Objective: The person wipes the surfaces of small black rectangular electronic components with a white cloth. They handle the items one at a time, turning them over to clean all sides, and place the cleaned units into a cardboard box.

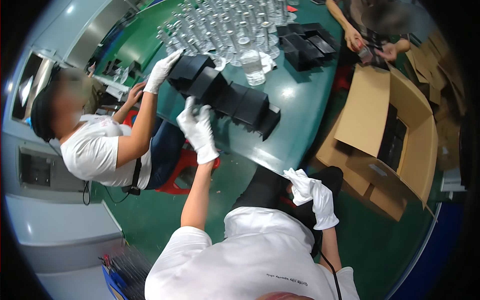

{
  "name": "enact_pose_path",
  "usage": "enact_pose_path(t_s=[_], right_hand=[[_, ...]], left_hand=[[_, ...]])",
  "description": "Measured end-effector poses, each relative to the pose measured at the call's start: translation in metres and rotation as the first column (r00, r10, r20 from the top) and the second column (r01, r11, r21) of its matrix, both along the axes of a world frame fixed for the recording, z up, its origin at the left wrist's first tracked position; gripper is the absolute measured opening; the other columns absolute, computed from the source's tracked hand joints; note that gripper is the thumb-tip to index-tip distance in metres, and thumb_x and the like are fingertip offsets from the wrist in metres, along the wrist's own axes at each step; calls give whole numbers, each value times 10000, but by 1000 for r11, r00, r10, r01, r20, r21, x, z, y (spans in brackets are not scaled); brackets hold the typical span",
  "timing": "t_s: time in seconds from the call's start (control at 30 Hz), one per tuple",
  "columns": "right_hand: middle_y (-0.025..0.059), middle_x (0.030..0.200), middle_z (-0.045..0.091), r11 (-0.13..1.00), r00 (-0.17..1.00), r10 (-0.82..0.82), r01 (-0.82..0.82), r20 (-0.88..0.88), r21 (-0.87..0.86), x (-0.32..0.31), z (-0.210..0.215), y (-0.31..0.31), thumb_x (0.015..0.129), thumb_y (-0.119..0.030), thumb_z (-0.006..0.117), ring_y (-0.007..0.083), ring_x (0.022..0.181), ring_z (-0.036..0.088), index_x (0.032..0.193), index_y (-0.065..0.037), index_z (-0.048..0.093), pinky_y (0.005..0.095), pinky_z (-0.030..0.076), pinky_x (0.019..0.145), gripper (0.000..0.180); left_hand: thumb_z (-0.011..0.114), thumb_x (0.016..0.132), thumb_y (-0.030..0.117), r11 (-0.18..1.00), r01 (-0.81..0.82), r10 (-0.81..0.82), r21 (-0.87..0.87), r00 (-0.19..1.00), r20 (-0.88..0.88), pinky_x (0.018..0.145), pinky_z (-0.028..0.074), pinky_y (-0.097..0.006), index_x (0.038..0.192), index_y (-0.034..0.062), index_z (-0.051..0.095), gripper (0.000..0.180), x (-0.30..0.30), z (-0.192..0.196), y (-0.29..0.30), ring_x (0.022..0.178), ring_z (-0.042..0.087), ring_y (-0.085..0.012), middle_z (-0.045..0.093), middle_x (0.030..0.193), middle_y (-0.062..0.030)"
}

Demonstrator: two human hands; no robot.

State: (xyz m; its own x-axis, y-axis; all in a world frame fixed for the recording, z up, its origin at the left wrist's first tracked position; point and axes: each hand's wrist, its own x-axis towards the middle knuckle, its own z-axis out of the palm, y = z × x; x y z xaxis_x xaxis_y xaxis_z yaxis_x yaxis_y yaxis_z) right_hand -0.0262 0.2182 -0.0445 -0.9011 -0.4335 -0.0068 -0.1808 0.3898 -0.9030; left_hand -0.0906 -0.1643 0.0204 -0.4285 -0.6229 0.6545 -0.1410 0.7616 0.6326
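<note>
My left hand [198, 131], in a white glove, is raised at the near left edge of the green table. Its fingers are apart with nothing in them, close to a row of black boxes [239, 101]. My right hand [321, 200], also gloved, is closed on a crumpled white cloth [298, 181] over my lap, near the table corner. White glove and white cloth blend, so the exact grip is hard to make out. Beyond the boxes stands a clear glass jar [253, 67] with a white cloth lying beside it.
Many slender glass pieces [220, 30] crowd the table's far side. More black boxes [307, 45] sit at the far right. An open carton [367, 110] holding black boxes stands right of the table. One co-worker [107, 150] sits at left, another [380, 30] works at far right.
</note>
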Motion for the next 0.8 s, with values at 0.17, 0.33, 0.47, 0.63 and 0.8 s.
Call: enact_pose_path(t_s=[0.17,0.33,0.47,0.63,0.8], right_hand=[[219,936,682,999,997,-44,45,70,-11,-5,-12,3,1110,-163,363,395,854,674,1108,62,600,425,547,731,327],[181,1035,728,995,988,-79,69,-134,-78,-1,-15,3,1112,-267,369,285,930,716,1137,48,664,348,536,809,432],[184,1325,654,976,964,-212,219,-162,23,5,23,-4,984,-180,613,344,1148,663,1095,-52,757,377,549,964,222],[204,1230,691,877,842,-146,353,519,-326,27,-29,22,1025,-188,569,302,1063,699,1214,-26,701,364,572,886,282],[173,1199,711,974,938,-165,204,305,-99,24,-62,49,1090,-427,449,280,995,716,1383,52,547,406,593,886,570]], left_hand=[[567,1059,207,762,555,-509,333,832,-221,746,450,-262,1237,5,638,279,21,20,88,810,519,-82,637,1193,-61],[565,1065,252,-83,629,-642,773,560,-524,852,498,-241,1351,27,605,366,-51,23,188,978,583,-108,634,1178,-69],[735,961,295,-568,544,-247,618,604,-758,747,545,-238,1236,102,651,346,-179,-8,204,839,605,-122,604,945,-27],[712,902,559,-684,453,-88,572,727,-681,496,430,-226,860,200,585,383,-297,-31,191,548,450,-88,467,697,61],[621,1003,485,-538,532,-64,654,747,-661,420,367,-243,755,189,494,407,-319,-40,154,427,387,-74,391,572,68]])
